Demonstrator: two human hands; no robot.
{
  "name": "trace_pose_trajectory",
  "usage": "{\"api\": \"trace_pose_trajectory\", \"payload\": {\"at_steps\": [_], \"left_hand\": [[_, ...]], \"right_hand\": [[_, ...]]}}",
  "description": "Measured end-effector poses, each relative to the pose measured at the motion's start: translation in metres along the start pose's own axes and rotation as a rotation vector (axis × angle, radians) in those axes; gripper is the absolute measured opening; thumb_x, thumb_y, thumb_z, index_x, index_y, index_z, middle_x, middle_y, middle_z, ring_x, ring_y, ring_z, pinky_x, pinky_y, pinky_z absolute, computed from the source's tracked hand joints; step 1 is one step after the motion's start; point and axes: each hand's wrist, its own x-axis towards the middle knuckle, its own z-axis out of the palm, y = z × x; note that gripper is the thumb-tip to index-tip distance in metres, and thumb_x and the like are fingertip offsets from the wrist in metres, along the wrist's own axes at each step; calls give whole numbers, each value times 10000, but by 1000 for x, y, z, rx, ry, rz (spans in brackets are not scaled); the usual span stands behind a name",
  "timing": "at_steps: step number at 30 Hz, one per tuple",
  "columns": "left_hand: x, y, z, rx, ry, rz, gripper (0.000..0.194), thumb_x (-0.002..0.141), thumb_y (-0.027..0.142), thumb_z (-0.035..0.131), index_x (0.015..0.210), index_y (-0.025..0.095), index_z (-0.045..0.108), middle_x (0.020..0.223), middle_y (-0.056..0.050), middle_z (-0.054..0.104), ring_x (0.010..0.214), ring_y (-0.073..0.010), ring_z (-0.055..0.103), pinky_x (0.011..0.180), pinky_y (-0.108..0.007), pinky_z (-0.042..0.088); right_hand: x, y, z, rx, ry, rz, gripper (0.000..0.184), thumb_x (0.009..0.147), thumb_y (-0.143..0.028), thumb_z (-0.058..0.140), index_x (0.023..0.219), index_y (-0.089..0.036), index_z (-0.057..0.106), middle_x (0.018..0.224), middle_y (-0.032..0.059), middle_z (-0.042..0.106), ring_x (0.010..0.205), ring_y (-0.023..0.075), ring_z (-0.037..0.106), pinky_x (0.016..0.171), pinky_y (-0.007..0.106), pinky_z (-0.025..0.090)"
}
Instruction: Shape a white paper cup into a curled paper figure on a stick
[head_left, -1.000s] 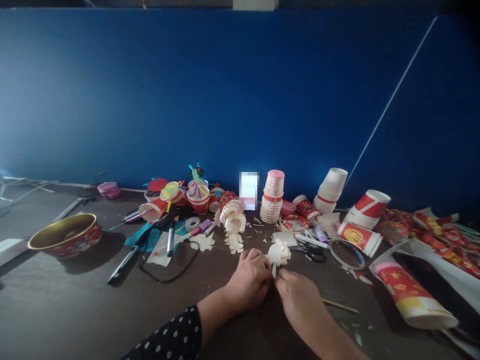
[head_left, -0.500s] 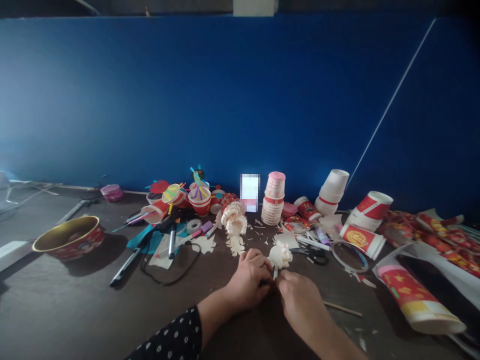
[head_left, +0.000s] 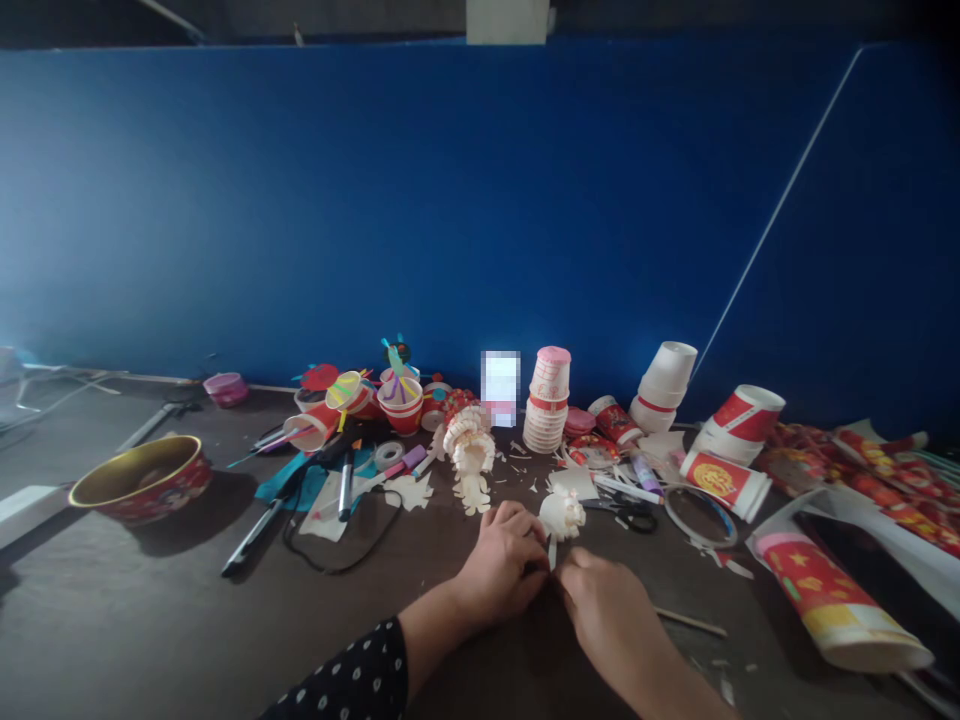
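My left hand [head_left: 502,562] rests low over the table, its fingers curled and pressed together around something I cannot make out. Close beside it, my right hand [head_left: 606,605] is closed in a pinch, thumb and finger almost meeting the left fingertips. A narrow white paper strip [head_left: 553,554] shows in the gap between the hands, at the right fingertips; its lower end is hidden. Just beyond lies a small white paper piece with a curled, ruffled edge [head_left: 561,512]. Farther off stands a larger white ruffled paper shape [head_left: 471,450], with petal-like tabs at its lower end.
A gold-rimmed bowl [head_left: 139,480] stands left. Black-and-silver pen-like tools [head_left: 255,535], a marker [head_left: 346,485] and a tape roll [head_left: 388,457] lie nearby. Behind are stacked paper cups [head_left: 546,410]. Scissors [head_left: 637,517], a thin stick [head_left: 691,622] and a red cup [head_left: 832,600] lie right.
The view has tilted slightly, so everything sits a little lower. My hands stay together in nearly the same place, with the right fingertips shifted slightly away from the left.
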Motion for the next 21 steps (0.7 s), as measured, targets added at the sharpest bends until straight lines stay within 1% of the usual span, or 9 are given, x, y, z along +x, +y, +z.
{"api": "trace_pose_trajectory", "payload": {"at_steps": [4, 9, 13, 15, 21], "left_hand": [[0, 1, 0, -7, 9, -5, 75, 697, 147, 634, 648, 202, 646, 899, -2, 602, 942, -199, 437, 829, -368, 303], [-1, 1, 0, -1, 33, 10, 67, 695, 148, 645, 656, 201, 649, 896, -3, 600, 943, -199, 435, 833, -369, 305], [-2, 0, 1, 29, 49, 26, 53, 721, 181, 644, 679, 210, 658, 919, -13, 595, 953, -208, 433, 835, -382, 305], [-3, -1, 2, 43, 55, 27, 55, 716, 171, 646, 680, 211, 661, 922, -17, 594, 955, -211, 432, 842, -388, 304], [-2, 0, 1, 76, 60, 54, 65, 727, 165, 632, 675, 198, 652, 921, -16, 596, 951, -204, 438, 840, -383, 302]], "right_hand": [[-4, -5, -3, -61, -42, -11, 305, 809, -15, 438, 753, -200, 673, 763, 32, 669, 665, 137, 622, 542, 239, 307], [-5, -8, -2, -79, -10, -52, 317, 804, -1, 439, 747, -196, 683, 757, 39, 667, 711, 145, 614, 608, 241, 335], [-5, -8, -2, -81, -8, -62, 345, 803, 17, 414, 771, -186, 692, 772, 49, 670, 727, 155, 611, 651, 265, 333], [-5, -8, -3, -73, -10, -66, 356, 800, 24, 405, 782, -184, 693, 786, 50, 671, 735, 161, 608, 669, 280, 327], [-4, -5, -7, -60, -65, -75, 326, 822, -21, 411, 789, -183, 691, 831, 51, 667, 842, 198, 582, 703, 314, 310]]}}
